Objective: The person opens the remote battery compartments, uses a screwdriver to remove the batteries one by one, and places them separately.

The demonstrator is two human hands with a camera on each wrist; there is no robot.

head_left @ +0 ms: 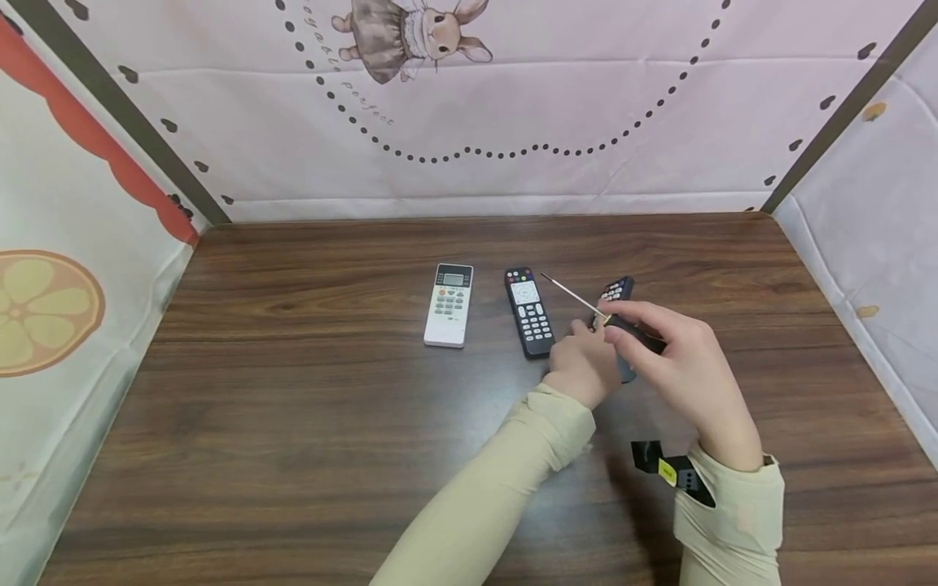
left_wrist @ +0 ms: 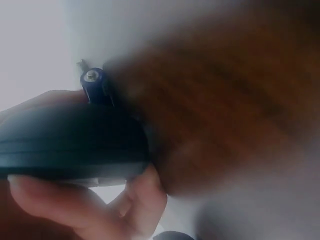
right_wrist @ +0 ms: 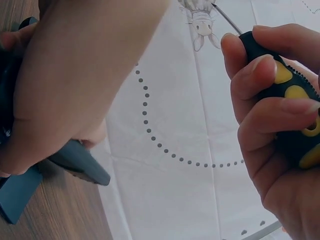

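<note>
- We judge the work in hand to be a battery step on the dark remote [head_left: 618,288], which is at the right of the tabletop [head_left: 308,456], with the left hand [head_left: 586,366] over its near part.
- Our left grip is clamped round a dark casing, which we take to be that remote; in the left wrist view a blue battery [left_wrist: 94,86] stands out beside it, metal end showing. We cannot tell how firmly it is seated.
- Our right hand [head_left: 681,358] has its fingers closed round the handle of a screwdriver [right_wrist: 292,100]. The shaft points far and left, and its tip is apart from the remote, so we judge that no screw is being turned at this moment.
- A grey piece [head_left: 626,370] shows just right of the left hand; whether it is a cover or part of a remote we cannot tell.
- Left of the hands, a black remote [head_left: 529,312] lies face up, and farther left a white remote [head_left: 449,305] does too, both apart from the tool.
- The next move, as we read it, calls for keeping the casing steady and either bringing the tip round to it or laying the screwdriver aside to free fingers for the battery.
</note>
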